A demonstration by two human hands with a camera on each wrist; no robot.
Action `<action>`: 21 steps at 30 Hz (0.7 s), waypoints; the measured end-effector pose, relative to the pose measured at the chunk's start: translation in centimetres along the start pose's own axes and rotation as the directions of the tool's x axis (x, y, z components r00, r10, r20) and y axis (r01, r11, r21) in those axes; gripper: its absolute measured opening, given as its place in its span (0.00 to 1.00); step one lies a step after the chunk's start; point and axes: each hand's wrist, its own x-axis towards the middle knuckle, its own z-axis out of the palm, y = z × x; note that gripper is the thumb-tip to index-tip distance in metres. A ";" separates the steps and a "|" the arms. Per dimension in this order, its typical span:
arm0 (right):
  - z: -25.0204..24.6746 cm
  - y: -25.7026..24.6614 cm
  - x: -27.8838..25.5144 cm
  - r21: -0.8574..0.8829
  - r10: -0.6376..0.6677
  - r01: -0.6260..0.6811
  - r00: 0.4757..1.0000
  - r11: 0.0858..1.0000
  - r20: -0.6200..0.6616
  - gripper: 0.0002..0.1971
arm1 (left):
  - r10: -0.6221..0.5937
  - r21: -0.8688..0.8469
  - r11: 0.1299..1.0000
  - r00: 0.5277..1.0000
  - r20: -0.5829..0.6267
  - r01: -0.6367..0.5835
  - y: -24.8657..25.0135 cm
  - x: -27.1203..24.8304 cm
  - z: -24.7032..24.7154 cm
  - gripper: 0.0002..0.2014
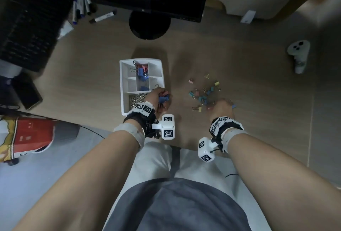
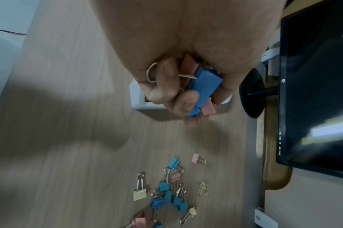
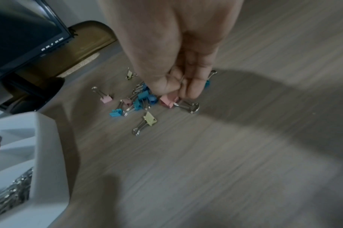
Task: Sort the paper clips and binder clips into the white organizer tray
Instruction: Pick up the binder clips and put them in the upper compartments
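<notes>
Left grip (image 2: pixel 188 92): boxy blue binder clips (image 2: pixel 204 86)

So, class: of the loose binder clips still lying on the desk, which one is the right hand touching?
The pink binder clip at the near edge of the pile: the right hand has its fingertips on it. The blue, yellow and other pink clips lie untouched.

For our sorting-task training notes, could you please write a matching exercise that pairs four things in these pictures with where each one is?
Things:
1. large blue binder clip
2. silver paper clips
3. pink binder clip with silver handles
4. small yellow binder clip

Places:
A. in the near compartment of the white organizer tray
B. gripped in the left hand
C. lying alone on the wooden desk
D. on the desk under the fingertips of the right hand

Pairs: 1-B, 2-A, 3-D, 4-C
</notes>
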 end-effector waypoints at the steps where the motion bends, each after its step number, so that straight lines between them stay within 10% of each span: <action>1: -0.2 -0.2 -0.1 0.014 -0.002 0.002 1.000 1.000 -0.004 0.13 | 0.002 -0.001 1.000 0.999 -0.032 -0.002 0.2 -0.1 0.0 0.14; 5: -0.4 -0.2 -1.0 -0.083 -0.052 0.056 0.997 0.995 0.049 0.30 | 0.027 0.037 0.999 0.992 -0.127 -0.023 0.6 0.4 -0.5 0.12; 12: 0.7 0.3 -0.2 -0.058 -0.049 0.051 0.998 0.997 0.040 0.12 | 0.078 0.139 0.989 0.981 -0.176 -0.053 -0.3 1.3 0.1 0.11; 21: -0.9 -9.4 -1.8 0.270 -0.218 0.181 0.970 0.946 0.112 0.11 | 0.049 0.079 0.996 0.999 -0.005 -0.049 4.0 0.8 -2.0 0.14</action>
